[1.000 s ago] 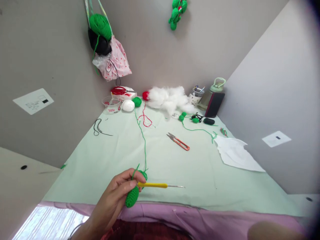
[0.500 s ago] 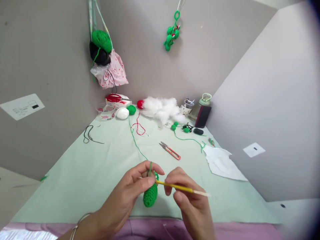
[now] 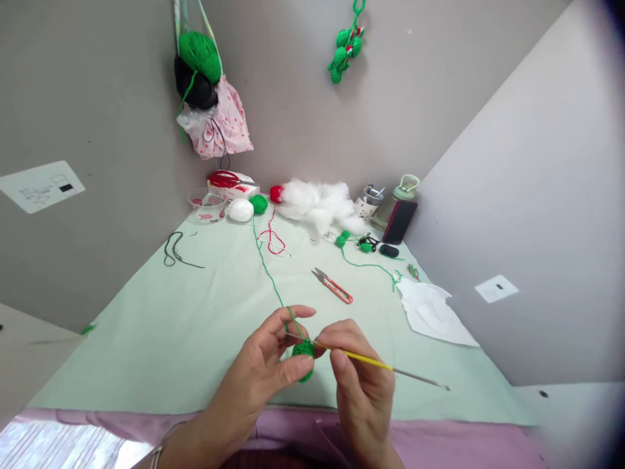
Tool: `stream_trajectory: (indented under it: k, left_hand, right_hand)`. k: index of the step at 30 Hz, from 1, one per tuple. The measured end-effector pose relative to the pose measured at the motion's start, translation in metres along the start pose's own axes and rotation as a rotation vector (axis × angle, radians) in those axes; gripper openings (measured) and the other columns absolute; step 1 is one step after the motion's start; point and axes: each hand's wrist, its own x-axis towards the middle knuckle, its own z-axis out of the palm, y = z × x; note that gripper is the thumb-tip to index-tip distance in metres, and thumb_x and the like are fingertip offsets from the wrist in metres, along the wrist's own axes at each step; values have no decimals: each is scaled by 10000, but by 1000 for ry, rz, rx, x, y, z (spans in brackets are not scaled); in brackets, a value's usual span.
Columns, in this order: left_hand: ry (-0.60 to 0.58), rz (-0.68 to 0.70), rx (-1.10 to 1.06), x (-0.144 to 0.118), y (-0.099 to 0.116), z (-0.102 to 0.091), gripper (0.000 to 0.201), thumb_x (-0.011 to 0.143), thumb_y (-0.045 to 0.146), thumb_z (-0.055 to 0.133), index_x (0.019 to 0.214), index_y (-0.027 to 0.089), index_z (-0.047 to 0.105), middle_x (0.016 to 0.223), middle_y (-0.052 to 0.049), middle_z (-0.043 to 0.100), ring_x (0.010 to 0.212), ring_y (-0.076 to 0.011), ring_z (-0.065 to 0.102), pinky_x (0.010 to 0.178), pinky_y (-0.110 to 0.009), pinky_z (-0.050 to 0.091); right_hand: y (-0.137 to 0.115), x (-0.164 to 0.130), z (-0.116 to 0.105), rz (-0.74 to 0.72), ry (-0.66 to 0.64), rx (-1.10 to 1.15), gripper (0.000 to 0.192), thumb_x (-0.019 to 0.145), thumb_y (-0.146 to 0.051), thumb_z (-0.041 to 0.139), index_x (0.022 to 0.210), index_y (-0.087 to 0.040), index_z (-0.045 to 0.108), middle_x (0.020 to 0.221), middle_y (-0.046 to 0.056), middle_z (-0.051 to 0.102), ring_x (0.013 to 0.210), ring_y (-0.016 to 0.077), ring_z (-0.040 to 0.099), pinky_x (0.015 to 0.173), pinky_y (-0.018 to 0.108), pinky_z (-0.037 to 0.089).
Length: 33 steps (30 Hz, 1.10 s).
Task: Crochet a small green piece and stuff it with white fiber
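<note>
Between the thumb and fingers of my left hand (image 3: 271,355) is a small green crochet piece (image 3: 303,360), partly hidden by the thumb. Green yarn (image 3: 270,277) runs from the green ball at the back over my raised left index finger to the top of the piece. My right hand (image 3: 359,371) pinches a crochet hook (image 3: 368,359) with a yellow grip and metal ends. The hook's left end lies at the top edge of the crochet piece, close to the yarn.
Thread snips (image 3: 333,286) lie beyond my hands. White stuffing (image 3: 317,205), a red yarn ball (image 3: 276,194), a white yarn ball (image 3: 241,210) and a green yarn ball (image 3: 258,204) line the back. At right are white paper (image 3: 432,309) and a bottle (image 3: 398,205).
The crochet piece has turned in my left fingers and the thumb now covers its lower front. My right hand has come closer, gripping the hook nearer its working end. The view has tilted slightly down.
</note>
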Motion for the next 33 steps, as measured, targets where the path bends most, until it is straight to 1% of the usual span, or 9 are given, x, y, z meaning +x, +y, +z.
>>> stream_trajectory:
  k: [3, 6, 9, 13, 16, 23, 26, 28, 33]
  left_hand:
    - [10, 7, -23, -1, 0, 0, 462, 890, 345, 827, 1337, 337, 708, 978, 8, 585, 953, -184, 601, 941, -349, 472]
    - [5, 35, 28, 1, -3, -3, 463, 926, 334, 793, 1375, 344, 683, 979, 9, 625, 956, -185, 609, 1004, -377, 446]
    - [-2, 50, 70, 2, -7, -6, 469, 937, 330, 785, 1392, 345, 673, 962, 8, 640, 957, -180, 597, 988, -358, 443]
    - [28, 44, 59, 4, -11, -7, 501, 919, 336, 805, 1402, 355, 672, 944, 10, 618, 955, -181, 586, 931, -336, 465]
    - [13, 28, 19, 4, -12, -7, 560, 906, 345, 816, 1440, 378, 651, 940, 18, 605, 914, -173, 595, 932, -349, 478]
    - [3, 30, 44, 3, -12, -9, 653, 897, 331, 827, 1507, 348, 593, 942, 10, 614, 901, -180, 613, 906, -350, 481]
    - [7, -17, 17, 3, -11, -6, 703, 887, 323, 827, 1537, 318, 560, 953, -1, 629, 934, -194, 620, 938, -366, 470]
    - [-3, -74, -10, 3, -9, -5, 734, 881, 320, 818, 1557, 285, 536, 971, -16, 652, 984, -215, 623, 970, -386, 452]
    - [-47, -186, -77, 5, -3, -7, 687, 856, 317, 777, 1511, 227, 590, 1002, -39, 683, 1063, -254, 607, 1070, -446, 356]
  right_hand:
    - [6, -1, 2, 72, 52, 164, 261, 1093, -269, 527, 1171, -308, 772, 875, 14, 688, 829, 157, 628, 769, 298, 527]
    - [9, 1, 2, 149, 23, 241, 182, 1058, -293, 609, 1084, -291, 789, 841, 4, 663, 770, 146, 630, 726, 289, 521]
    - [11, 1, 0, 148, 11, 197, 130, 1023, -291, 675, 1002, -279, 803, 813, 0, 643, 761, 143, 622, 707, 282, 508]
    - [14, -2, -1, 143, 40, 181, 173, 1045, -314, 647, 1086, -297, 814, 864, 15, 659, 814, 155, 621, 740, 298, 502]
    - [14, -1, 0, 168, 38, 263, 179, 1048, -347, 647, 1109, -313, 812, 805, 0, 649, 754, 146, 608, 711, 292, 481]
    - [9, 6, 1, 273, 29, 391, 230, 992, -403, 718, 850, -232, 783, 737, 5, 624, 701, 146, 580, 677, 293, 454]
    - [13, 2, 0, 334, 60, 343, 138, 1000, -341, 713, 946, -242, 792, 808, 6, 652, 721, 133, 605, 688, 279, 477]
    - [16, 0, -1, 322, 48, 322, 152, 1019, -335, 685, 983, -246, 803, 847, 17, 672, 750, 136, 625, 705, 279, 497]
    - [14, 5, -5, 354, 71, 466, 218, 1021, -369, 675, 904, -229, 794, 820, 20, 658, 696, 132, 629, 671, 280, 521]
